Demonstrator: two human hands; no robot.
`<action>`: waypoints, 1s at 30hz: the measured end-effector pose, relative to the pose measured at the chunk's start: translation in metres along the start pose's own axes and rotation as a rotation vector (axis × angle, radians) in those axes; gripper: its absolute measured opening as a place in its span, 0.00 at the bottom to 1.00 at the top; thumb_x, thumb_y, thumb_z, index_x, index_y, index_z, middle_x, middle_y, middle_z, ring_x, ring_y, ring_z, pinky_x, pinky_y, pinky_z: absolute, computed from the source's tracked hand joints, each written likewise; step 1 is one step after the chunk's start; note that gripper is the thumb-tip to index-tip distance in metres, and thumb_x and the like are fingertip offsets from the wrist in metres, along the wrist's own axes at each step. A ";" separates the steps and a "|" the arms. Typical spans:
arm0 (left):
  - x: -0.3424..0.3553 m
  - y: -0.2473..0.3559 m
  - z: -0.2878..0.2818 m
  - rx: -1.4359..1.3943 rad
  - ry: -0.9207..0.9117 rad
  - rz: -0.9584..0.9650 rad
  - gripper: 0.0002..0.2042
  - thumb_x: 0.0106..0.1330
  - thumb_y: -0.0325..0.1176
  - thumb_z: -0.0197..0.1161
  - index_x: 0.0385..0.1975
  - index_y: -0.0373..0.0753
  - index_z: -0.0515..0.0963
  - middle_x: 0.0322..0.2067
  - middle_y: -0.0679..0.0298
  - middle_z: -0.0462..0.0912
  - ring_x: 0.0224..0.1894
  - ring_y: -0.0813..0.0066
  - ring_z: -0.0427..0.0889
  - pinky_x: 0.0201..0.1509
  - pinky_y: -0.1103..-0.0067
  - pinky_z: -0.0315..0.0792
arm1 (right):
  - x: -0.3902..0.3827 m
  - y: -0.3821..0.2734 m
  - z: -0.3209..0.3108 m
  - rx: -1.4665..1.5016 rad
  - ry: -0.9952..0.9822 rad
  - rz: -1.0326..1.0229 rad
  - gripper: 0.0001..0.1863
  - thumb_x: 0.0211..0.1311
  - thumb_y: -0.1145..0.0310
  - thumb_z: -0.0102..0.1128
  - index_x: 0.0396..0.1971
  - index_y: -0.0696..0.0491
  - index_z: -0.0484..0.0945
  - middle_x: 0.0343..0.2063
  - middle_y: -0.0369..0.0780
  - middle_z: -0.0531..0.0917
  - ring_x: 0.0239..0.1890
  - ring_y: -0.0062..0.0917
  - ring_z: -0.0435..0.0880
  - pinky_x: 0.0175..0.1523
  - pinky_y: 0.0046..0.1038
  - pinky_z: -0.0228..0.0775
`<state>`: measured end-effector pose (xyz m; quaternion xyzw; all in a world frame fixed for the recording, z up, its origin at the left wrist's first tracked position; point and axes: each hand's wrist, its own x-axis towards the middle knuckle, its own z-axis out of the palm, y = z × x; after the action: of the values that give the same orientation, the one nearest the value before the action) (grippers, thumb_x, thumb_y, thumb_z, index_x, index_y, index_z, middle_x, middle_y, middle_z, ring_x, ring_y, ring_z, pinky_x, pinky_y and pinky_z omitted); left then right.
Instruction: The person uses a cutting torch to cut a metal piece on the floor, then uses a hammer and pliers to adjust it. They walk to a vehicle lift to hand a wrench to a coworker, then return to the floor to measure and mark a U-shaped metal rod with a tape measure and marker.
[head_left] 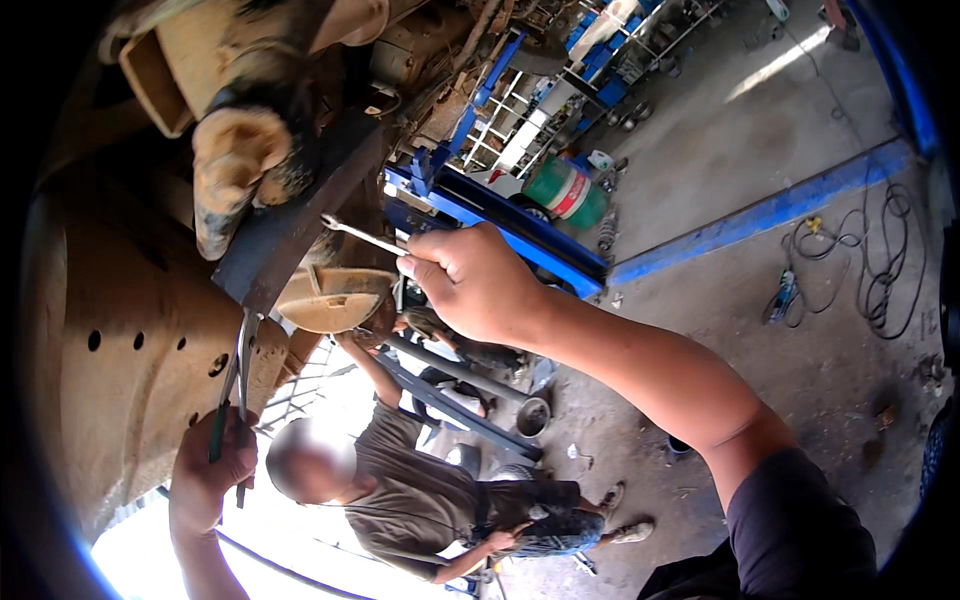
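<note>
My right hand [468, 280] is closed round a slim silver wrench [366, 236]. The wrench's head reaches the edge of a dark flat metal bar [295, 205] under the raised vehicle; whether it sits on a bolt is too small to tell. Lower left, my left hand [213, 455] grips the handles of a pair of pliers [243, 362], one of them green. Their jaws are at the bar's lower end. A rusty knobbed joint [235, 160] stands out behind the bar, and a round tan housing [335, 300] hangs below it.
A co-worker [430, 490] stands below, one arm raised toward the underside. A tan panel with holes [140, 370] fills the left. Blue lift beams [500, 220], a green drum [563, 192], loose cables [885, 260] and a small bucket [532, 416] are around the floor.
</note>
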<state>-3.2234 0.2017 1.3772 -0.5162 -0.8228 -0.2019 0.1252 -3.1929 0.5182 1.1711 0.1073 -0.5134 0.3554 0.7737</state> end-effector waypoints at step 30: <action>0.054 -0.075 0.030 0.266 0.079 0.268 0.11 0.62 0.31 0.66 0.43 0.35 0.85 0.34 0.62 0.87 0.37 0.65 0.86 0.37 0.71 0.79 | 0.001 -0.009 0.025 -0.114 0.026 0.168 0.10 0.73 0.68 0.64 0.34 0.60 0.83 0.16 0.26 0.68 0.15 0.09 0.62 0.17 0.21 0.50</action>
<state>-3.3147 0.2298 1.3582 -0.5916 -0.7607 -0.0931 0.2502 -3.2045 0.4986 1.1852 0.0150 -0.5298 0.3906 0.7527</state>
